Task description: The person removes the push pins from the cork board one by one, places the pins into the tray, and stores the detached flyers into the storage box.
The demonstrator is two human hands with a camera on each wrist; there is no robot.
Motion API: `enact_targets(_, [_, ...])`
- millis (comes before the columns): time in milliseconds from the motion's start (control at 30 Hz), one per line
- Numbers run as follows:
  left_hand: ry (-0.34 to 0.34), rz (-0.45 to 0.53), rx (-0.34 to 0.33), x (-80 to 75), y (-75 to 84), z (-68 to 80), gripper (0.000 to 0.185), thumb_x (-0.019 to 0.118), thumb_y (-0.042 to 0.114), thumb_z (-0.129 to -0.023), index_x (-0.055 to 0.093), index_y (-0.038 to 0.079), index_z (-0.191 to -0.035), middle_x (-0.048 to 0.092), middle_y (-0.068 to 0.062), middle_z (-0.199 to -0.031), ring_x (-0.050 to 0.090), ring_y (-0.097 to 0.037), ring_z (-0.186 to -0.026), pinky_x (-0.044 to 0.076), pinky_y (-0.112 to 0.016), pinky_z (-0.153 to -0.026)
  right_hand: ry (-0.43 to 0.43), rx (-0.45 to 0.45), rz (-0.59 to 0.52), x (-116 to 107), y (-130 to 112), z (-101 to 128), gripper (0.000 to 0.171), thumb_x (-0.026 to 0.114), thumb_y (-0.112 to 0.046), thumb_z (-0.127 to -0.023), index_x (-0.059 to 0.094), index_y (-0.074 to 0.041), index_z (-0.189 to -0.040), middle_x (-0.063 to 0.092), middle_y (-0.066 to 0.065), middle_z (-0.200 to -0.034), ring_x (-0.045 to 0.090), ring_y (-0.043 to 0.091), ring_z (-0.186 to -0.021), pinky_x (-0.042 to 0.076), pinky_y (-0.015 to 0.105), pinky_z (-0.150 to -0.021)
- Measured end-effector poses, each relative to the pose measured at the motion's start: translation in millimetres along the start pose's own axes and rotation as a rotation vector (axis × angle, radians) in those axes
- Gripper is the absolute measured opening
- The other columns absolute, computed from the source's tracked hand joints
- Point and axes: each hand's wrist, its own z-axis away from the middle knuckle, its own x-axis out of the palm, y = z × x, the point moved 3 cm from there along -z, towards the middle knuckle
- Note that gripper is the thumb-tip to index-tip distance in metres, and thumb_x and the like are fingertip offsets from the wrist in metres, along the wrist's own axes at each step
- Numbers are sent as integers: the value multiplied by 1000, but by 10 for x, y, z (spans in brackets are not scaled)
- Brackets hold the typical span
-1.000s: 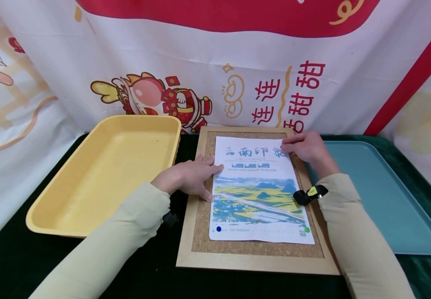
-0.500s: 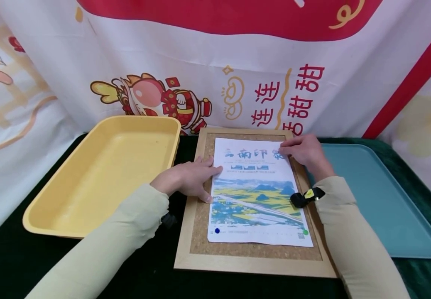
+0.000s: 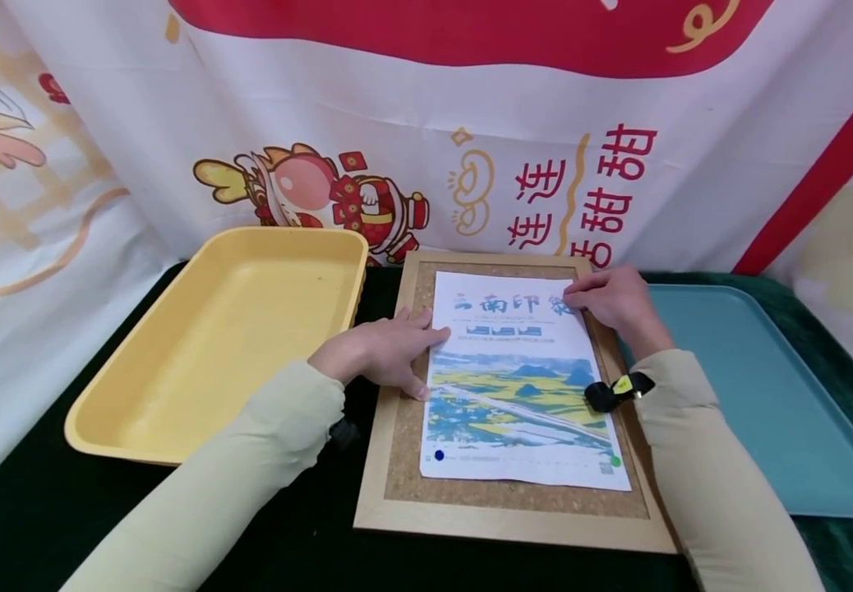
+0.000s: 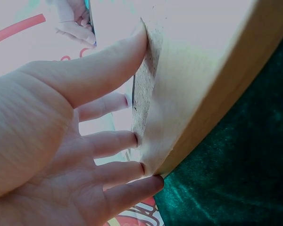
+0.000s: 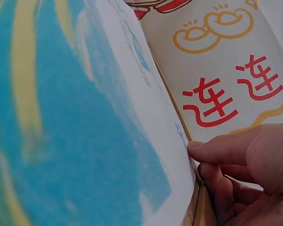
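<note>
A printed paper poster (image 3: 523, 395) lies on a wood-framed corkboard (image 3: 500, 506). Flat round thumbtack-like dots mark its lower corners, one blue (image 3: 439, 455) and one green (image 3: 615, 461). With fingers spread, my left hand (image 3: 385, 349) rests at the poster's left edge, its thumb and fingertips over the frame and paper. My right hand (image 3: 615, 304) has curled fingers at the upper right corner. In the right wrist view, the thumb (image 5: 217, 147) and forefinger (image 5: 211, 175) pinch at the paper's edge; whether anything small is between them is hidden.
A yellow tray (image 3: 219, 345) stands left of the board, partly behind the left sleeve. To the right lies a blue-green tray (image 3: 759, 395), partly under the right arm. Dark green cloth (image 3: 308, 543) covers the table, and a printed white curtain (image 3: 397, 107) hangs behind.
The head view shifts slightly. Both hands stay at the same spots on the poster, and the board keeps its place between the trays.
</note>
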Motion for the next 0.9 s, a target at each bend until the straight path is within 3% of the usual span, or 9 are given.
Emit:
enact_targets(300, [-2,-10,7,0,3,-11,91,73,40,-101,18,27,-172,-3,-10,-181,-7,-42,-166,13,-59,-134,0,36,-23,-21,55,-8,35,73,-29,-102,76,-6,-130,54,22,-149,43,40,-135,41,59,-111])
enact_targets(533, [1,-6,-5,20,2,-1,91,73,40,-100,18,27,-172,-3,-9,-181,-8,-41,-166,14,-59,-134,-53,30,-74,-44,90,21,40,71,-33,-103,72,-8,-134,56,20,-150,43,37,-136,38,58,-112])
enact_targets(900, [6,-3,-6,15,-3,6,91,73,39,-101,18,26,-172,-3,-10,-181,-7,-42,-166,12,-60,-134,-88,15,-102,-122,7,107,47,69,-37,-104,68,-6,-140,66,18,-137,65,28,-113,53,35,-96])
